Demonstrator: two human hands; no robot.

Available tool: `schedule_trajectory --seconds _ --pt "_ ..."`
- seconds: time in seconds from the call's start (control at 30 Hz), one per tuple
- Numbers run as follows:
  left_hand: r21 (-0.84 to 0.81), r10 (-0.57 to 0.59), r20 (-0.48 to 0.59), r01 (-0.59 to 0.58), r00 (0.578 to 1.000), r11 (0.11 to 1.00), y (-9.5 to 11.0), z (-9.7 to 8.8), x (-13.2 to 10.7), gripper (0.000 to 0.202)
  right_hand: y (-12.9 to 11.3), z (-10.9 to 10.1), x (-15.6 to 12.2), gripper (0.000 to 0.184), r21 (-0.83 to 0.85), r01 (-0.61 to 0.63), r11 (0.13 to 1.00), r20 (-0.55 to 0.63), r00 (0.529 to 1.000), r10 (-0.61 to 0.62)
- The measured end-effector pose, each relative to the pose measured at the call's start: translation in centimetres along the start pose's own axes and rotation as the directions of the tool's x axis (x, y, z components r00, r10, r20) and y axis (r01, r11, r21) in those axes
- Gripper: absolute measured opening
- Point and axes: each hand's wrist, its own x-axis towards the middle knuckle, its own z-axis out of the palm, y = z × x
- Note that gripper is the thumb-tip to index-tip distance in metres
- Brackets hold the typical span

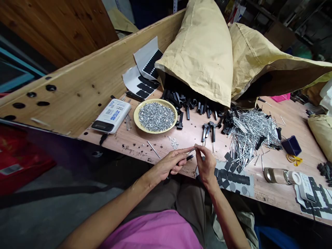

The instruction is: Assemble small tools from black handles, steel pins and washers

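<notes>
Fingers (197, 148) of the right hand (206, 165) pinch the steel shaft tip of a black-handled screwdriver (189, 157), its handle gripped in the curled left hand (168, 164). Both hands hover at the wooden surface (166, 147)'s front edge, near scattered washers (173, 142).

Yellow dish of steel nuts (135, 116), white digital scale (111, 116), tan paper sacks (199, 52), dark blue box (292, 146), glass jar (276, 175)

The wooden bench (186, 138) carries a yellow plate (136, 116) of steel nuts (156, 117), a digital scale (111, 116), a heap of steel pins (250, 133), black plastic parts (186, 105) spilling from a paper sack (199, 58), sheets of black rubber pads (233, 178), a blue box (291, 145) and a glass bottle (276, 175).
</notes>
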Motion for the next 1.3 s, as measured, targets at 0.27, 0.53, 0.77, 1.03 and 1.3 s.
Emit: schedule_trajectory --seconds 0.27,0.53,0.77,1.03,1.3 --pt "0.114 -0.076 0.179 0.056 0.981 0.992 1.1 -0.8 -1.0 0.061 -0.1 -3.0 2.3 0.014 0.320 -0.267 0.909 0.341 0.928 0.152" --pt "0.321 0.057 0.106 -0.089 0.993 0.943 0.5 -0.6 -0.7 0.057 -0.2 -2.9 1.9 0.023 0.249 -0.321 0.914 0.327 0.916 0.232" --pt "0.281 0.104 0.074 -0.121 0.992 0.952 0.6 -0.2 -0.6 0.065 -0.8 -2.9 1.9 0.022 0.255 -0.323 0.912 0.301 0.922 0.242" --pt "0.356 0.192 0.036 -0.192 0.981 0.914 0.4 -0.1 -0.8 0.055 -0.4 -2.6 2.0 0.032 0.328 -0.390 0.860 0.328 0.901 0.283" --pt "0.549 0.445 -0.051 -0.347 0.894 0.760 0.7 1.2 -0.8 0.031 -0.9 -2.2 1.9 0.035 0.336 -0.471 0.815 0.319 0.872 0.372"
